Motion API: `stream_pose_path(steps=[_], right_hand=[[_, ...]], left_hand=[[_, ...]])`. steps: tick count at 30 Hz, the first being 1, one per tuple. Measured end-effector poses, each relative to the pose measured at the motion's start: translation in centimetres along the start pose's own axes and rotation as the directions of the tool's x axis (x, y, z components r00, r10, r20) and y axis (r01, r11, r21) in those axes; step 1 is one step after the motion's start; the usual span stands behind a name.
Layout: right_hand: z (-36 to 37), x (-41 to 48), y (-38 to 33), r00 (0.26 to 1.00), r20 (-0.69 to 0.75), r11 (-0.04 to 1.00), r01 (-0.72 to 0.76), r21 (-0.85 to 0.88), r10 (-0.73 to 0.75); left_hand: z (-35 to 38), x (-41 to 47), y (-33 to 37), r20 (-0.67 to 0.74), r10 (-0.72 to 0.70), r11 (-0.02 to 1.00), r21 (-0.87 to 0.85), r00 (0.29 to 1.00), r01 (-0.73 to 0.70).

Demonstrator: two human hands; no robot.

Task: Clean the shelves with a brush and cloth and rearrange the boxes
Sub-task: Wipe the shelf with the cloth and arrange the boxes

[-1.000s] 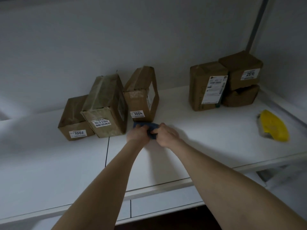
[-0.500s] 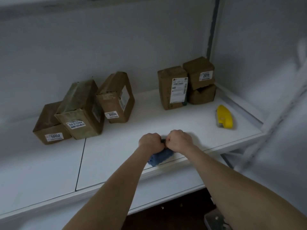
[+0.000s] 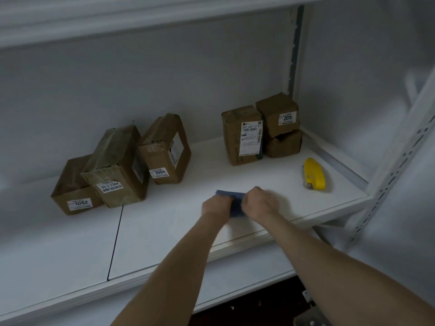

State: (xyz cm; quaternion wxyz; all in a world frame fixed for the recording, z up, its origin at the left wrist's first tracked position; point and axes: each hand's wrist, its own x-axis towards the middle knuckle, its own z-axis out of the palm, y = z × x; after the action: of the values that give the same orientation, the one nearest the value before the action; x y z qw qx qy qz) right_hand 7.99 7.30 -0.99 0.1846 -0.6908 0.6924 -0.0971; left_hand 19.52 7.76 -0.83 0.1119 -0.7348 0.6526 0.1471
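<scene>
Forearms outstretched, left hand (image 3: pixel 215 204) and right hand (image 3: pixel 260 203) side by side, fingers curled around blue cloth (image 3: pixel 229 194) on shelf (image 3: pixel 164 231)

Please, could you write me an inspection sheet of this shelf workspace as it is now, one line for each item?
Surface: white shelf, two panels with a dark seam between them.
Job's things: blue cloth on the shelf near the front; yellow brush lying at the right; at the left box 1002, box 55-3-330, box 3004; at the back right tall labelled box, and box 201 stacked on lower box.
Clutter: nothing seen.
Grips: left hand and right hand both grip the blue cloth, side by side.
Cables: nothing seen.
Surroundings: upper shelf overhead; back wall; perforated upright at the right.
</scene>
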Motion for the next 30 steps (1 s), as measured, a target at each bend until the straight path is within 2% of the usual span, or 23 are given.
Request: stream_pose_path(steps=[3, 7, 10, 13, 17, 20, 22, 25, 27, 30], right_hand=[[1.2, 0.1, -3.1, 0.981, 0.097, 0.986, 0.169, 0.011, -0.169], [1.3, 0.8, -4.0, 0.992, -0.068, 0.994, 0.099, -0.037, -0.102], [1.9, 1.0, -3.4, 0.956, -0.134, 0.952, 0.231, -0.199, -0.259], [2.7, 1.2, -2.5, 0.909, -0.090, 0.910, 0.395, -0.130, -0.407], [3.3, 1.5, -1.9, 0.861, -0.004, 0.847, 0.500, -0.181, -0.509], [3.6, 2.5, -2.7, 0.904, -0.004, 0.891, 0.420, -0.170, -0.427], [3.6, 3.8, -4.0, 0.963, -0.001, 0.963, 0.268, 0.004, -0.268], [3.7, 6.3, -6.1, 0.992, 0.053, 0.958, 0.093, 0.273, -0.112], [4.3, 8.0, -7.2, 0.993, 0.066, 0.942, 0.071, 0.328, -0.098], [5.1, 10.6, -8.6, 0.986, 0.061, 0.951, 0.129, 0.283, -0.152]], left_hand=[[-0.7, 0.9, -3.0, -0.056, -0.116, 0.992, 0.039, 0.992, 0.118], [-0.3, 1.5, -3.1, -0.251, 0.056, 0.998, 0.011, 0.966, -0.055], [-0.3, 1.6, -1.7, -0.198, 0.050, 0.998, 0.052, 0.979, -0.041], [-0.7, 2.3, -1.8, -0.192, -0.020, 1.000, -0.020, 0.981, 0.016], [-0.9, 2.8, -2.0, -0.226, -0.017, 1.000, -0.008, 0.974, 0.015], [-0.2, 2.8, -2.3, -0.277, 0.030, 0.999, 0.020, 0.960, -0.026], [0.1, 3.2, -3.2, -0.298, 0.050, 0.998, -0.017, 0.953, -0.058], [-0.7, 4.6, -4.9, -0.262, 0.096, 0.991, -0.064, 0.960, -0.116], [-1.5, 5.9, -5.6, -0.257, 0.113, 0.983, -0.110, 0.960, -0.145], [-2.8, 8.6, -6.0, -0.221, 0.106, 0.988, -0.087, 0.970, -0.127]])
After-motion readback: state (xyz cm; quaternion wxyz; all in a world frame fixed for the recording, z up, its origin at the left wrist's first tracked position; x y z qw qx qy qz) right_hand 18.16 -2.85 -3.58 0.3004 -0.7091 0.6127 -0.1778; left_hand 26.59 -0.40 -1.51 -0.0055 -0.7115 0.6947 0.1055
